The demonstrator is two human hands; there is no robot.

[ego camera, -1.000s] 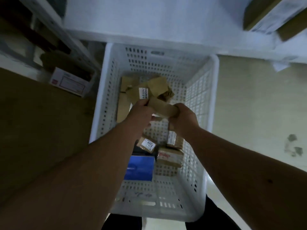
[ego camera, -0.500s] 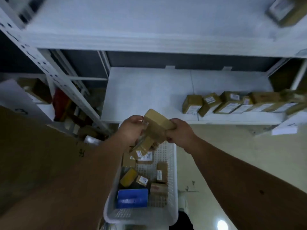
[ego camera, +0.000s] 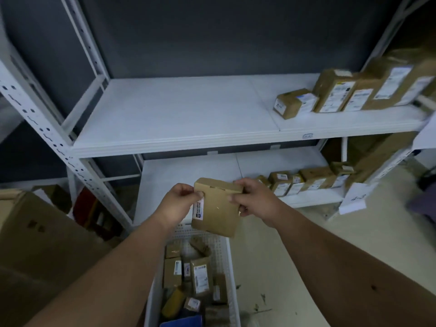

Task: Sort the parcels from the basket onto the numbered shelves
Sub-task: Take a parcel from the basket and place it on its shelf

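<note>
A large plain brown carton (ego camera: 35,234) with a matte face fills the lower left, beside the white perforated steel upright (ego camera: 47,133) of the rack. The left hand (ego camera: 175,205) pinches the upper left corner of a flat, rectangular cardboard parcel (ego camera: 218,208), thumb on the front face; a narrow white printed label (ego camera: 198,208) runs down the parcel's left edge. The box is smooth kraft board with a tucked flap along its top, tilted slightly and held in the air above the far end of the white lattice-walled plastic basket (ego camera: 230,267), in front of the lower shelf (ego camera: 188,175). The right hand (ego camera: 253,199) grips the parcel's upper right edge, fingers curled round it. The basket holds a jumble of small labelled brown boxes and a blue item at the near end. The upper shelf (ego camera: 177,114), a smooth white panel, carries a row of labelled brown boxes (ego camera: 342,95) at its right end. Compared with half a second ago, the parcel has been turned so that its broad face and label show, and the view has tipped upward to take in both shelves.
</note>
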